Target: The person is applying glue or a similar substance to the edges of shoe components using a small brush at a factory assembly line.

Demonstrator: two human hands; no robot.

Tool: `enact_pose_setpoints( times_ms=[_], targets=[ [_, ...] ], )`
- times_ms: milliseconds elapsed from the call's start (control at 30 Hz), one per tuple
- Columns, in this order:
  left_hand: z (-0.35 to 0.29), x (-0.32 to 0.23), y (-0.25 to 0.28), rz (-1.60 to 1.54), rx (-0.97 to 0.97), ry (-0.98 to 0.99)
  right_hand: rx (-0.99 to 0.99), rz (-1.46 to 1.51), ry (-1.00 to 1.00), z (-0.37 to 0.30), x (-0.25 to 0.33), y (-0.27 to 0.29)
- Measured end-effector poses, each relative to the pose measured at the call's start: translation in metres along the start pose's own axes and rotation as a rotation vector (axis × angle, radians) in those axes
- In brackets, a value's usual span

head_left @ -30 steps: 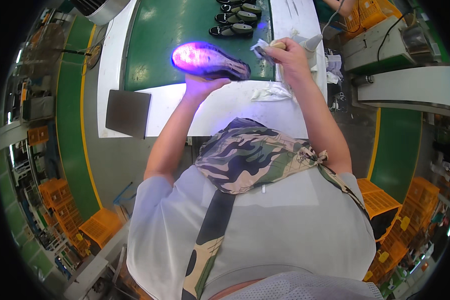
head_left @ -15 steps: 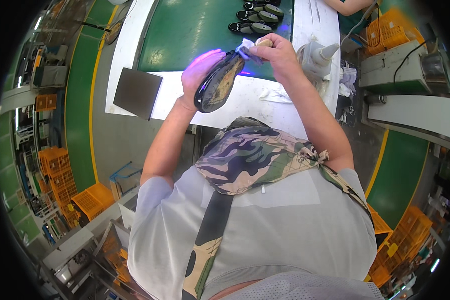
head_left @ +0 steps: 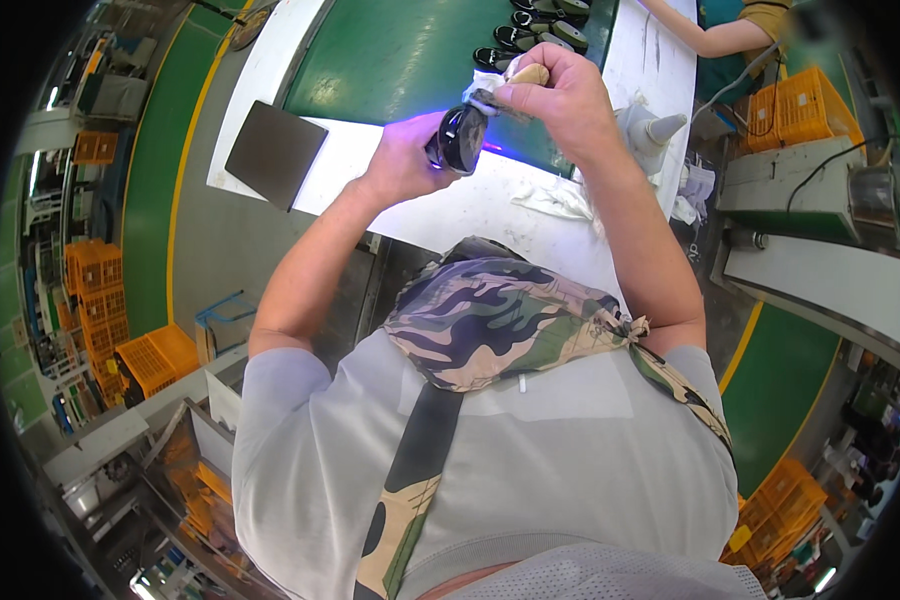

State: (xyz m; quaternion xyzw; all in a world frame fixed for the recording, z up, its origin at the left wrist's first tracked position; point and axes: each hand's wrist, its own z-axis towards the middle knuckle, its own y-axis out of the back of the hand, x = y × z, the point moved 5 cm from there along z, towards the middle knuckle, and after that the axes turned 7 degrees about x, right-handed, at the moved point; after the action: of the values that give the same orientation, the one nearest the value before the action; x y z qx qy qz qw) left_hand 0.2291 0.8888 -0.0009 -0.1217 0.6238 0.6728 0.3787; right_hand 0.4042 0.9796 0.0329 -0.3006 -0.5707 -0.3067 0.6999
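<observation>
Clasping the black shoe point(head_left: 461, 140) from its left side, my left hand point(head_left: 406, 160) is closed round it over the near edge of the surface point(head_left: 490, 203), the foreshortened long axis slanting up and rightward to the pale cloth point(head_left: 487, 88) pinched in my right hand point(head_left: 568, 105). That cloth meets the shoe's far end, so my right hand is nearer there; green middle spreads beyond my left hand, while a bottle point(head_left: 653, 130) bounds the right edge.
</observation>
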Motion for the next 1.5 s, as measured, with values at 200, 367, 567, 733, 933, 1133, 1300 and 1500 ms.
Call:
enact_pose_setpoints(
  times_ms=[200,367,567,733,933,1133,1300,1500],
  targets=[
    [-0.006,-0.002,0.004,-0.245,0.239,0.208,0.009,-0.202,0.04,0.013,0.005,0.002],
    [-0.021,0.008,-0.006,-0.419,0.396,0.385,0.01,-0.157,0.155,0.021,-0.008,-0.002],
    [-0.047,0.019,-0.014,-0.67,0.365,0.571,0.17,-0.188,0.323,0.016,-0.012,-0.032],
    [-0.073,0.021,-0.022,-0.924,0.244,0.618,0.297,-0.172,0.312,0.007,-0.025,-0.053],
    [-0.108,0.026,-0.032,-1.116,0.056,0.695,0.457,-0.221,0.267,-0.007,-0.052,-0.078],
    [-0.139,0.031,-0.026,-1.285,-0.172,0.658,0.611,-0.199,0.192,-0.022,-0.059,-0.108],
    [-0.175,0.043,-0.018,-1.297,-0.344,0.673,0.745,-0.214,0.148,-0.027,-0.054,-0.131],
    [-0.231,0.049,0.0,-1.448,-0.696,0.506,0.683,0.036,0.041,-0.024,-0.073,-0.157]
  ],
)
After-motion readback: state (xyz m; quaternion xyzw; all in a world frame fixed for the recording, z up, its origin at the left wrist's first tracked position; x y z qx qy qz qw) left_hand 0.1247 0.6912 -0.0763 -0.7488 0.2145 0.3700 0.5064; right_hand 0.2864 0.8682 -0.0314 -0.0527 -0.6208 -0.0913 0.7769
